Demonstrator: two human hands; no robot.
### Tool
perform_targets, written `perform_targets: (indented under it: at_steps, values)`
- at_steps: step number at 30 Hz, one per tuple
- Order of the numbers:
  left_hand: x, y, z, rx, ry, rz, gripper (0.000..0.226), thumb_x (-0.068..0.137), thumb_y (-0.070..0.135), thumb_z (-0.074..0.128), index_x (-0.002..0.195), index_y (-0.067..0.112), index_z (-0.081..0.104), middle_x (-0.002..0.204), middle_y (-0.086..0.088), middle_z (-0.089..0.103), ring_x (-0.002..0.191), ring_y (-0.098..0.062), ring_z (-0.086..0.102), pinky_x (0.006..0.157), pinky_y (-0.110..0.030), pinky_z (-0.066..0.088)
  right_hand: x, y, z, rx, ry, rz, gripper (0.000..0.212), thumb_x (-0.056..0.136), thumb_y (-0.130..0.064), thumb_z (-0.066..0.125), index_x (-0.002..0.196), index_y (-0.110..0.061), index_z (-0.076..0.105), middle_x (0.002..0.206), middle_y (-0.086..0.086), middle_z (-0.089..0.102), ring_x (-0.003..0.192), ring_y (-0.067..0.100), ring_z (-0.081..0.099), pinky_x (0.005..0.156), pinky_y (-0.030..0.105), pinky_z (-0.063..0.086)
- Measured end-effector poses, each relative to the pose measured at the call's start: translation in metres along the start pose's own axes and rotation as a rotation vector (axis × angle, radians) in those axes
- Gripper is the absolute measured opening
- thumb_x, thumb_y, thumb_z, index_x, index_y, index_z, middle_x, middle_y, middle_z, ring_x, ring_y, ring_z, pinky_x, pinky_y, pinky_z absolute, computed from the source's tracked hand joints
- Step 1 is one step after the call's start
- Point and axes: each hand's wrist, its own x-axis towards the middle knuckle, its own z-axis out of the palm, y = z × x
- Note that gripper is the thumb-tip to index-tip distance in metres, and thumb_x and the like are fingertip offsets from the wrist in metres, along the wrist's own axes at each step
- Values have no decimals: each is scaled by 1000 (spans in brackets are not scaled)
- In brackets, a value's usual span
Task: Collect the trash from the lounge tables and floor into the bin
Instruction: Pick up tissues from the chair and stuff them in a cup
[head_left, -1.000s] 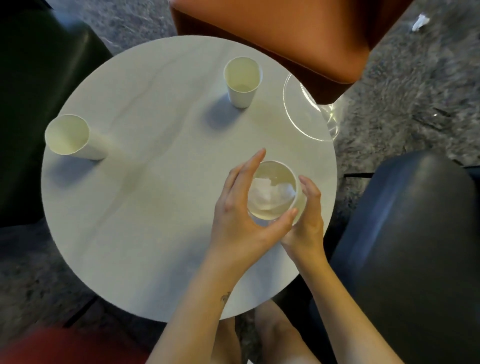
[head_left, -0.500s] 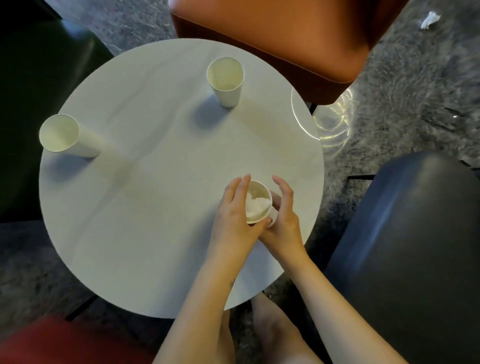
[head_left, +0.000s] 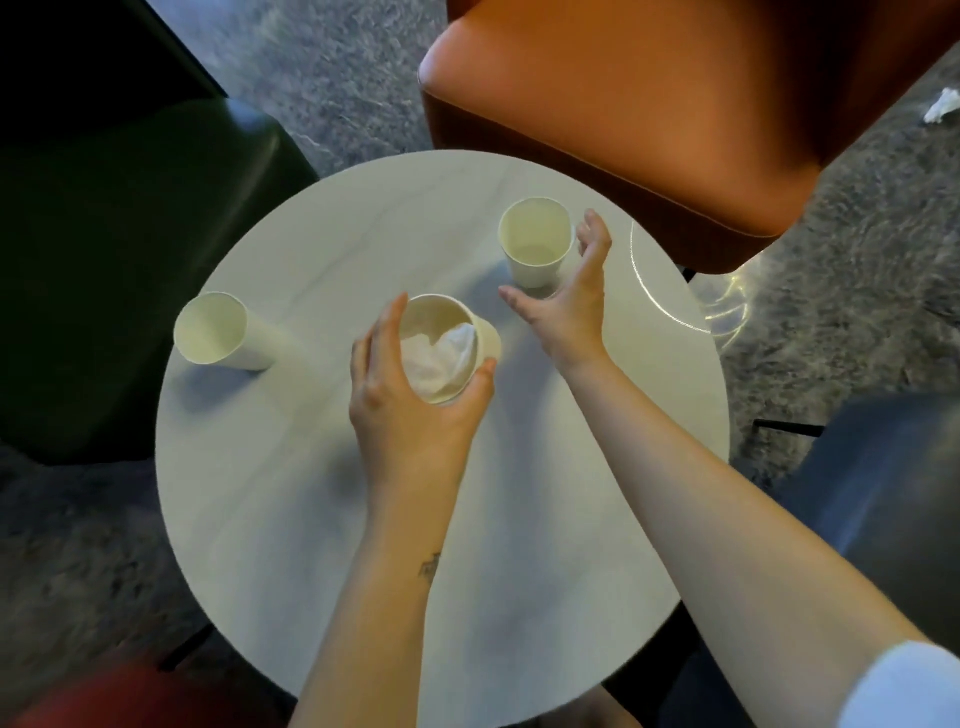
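Three white paper cups are over a round pale table. My left hand grips the nearest cup from above the middle of the table; crumpled white tissue fills it. An empty upright cup stands toward the far side. My right hand is spread around that cup's right side, thumb in front of its base, fingers beside its rim, not closed on it. A third empty cup stands at the table's left edge.
An orange seat overhangs the table's far right edge. A dark green seat is at the left, a dark blue one at the right, something red at the bottom left. A crumpled white tissue lies on the grey carpet far right.
My right hand let go of the tissue-filled cup and reached forward to the far cup. My left hand kept the filled cup and carried it toward the table's middle.
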Motion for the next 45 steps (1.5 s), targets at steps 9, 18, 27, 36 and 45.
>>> perform_targets:
  at_steps: [9, 18, 27, 36, 45]
  values:
    - [27, -8, -21, -142, 23, 47, 77, 71, 38, 78, 137, 21, 42, 132, 6, 48, 111, 6, 39, 89, 0, 34, -13, -25, 20, -243, 0, -174, 75, 59, -29, 84, 123, -10, 49, 117, 4, 59, 106, 26, 54, 90, 42, 42]
    - [50, -37, -39, -67, -66, 47, 80, 72, 33, 78, 140, 21, 37, 141, -1, 43, 114, 3, 34, 84, 11, 22, -80, -66, 67, -237, -115, -399, 58, 67, -28, 76, 119, -22, 51, 113, -5, 60, 105, 9, 49, 92, 25, 30]
    - [71, -84, -101, 12, 128, -1, 78, 72, 42, 73, 138, 14, 42, 135, -10, 47, 112, -3, 36, 84, 7, 26, -104, -90, 141, -161, -417, -168, 91, 66, -40, 79, 138, -24, 27, 133, -6, 46, 120, 12, 43, 102, 32, 26]
    - [89, -111, -160, -107, 346, -35, 76, 72, 55, 62, 135, 16, 46, 126, 6, 45, 110, -1, 46, 90, -33, 51, -106, -98, 214, -136, -443, -28, 91, 63, -27, 84, 137, -23, 31, 131, -3, 48, 118, 18, 46, 105, 40, 32]
    - [98, -124, -155, -63, 240, -76, 77, 71, 46, 74, 135, 14, 46, 130, -9, 50, 109, -8, 47, 85, -26, 46, -105, -111, 203, -99, -334, -111, 65, 64, -20, 82, 120, -13, 49, 115, 1, 60, 106, 20, 55, 91, 46, 44]
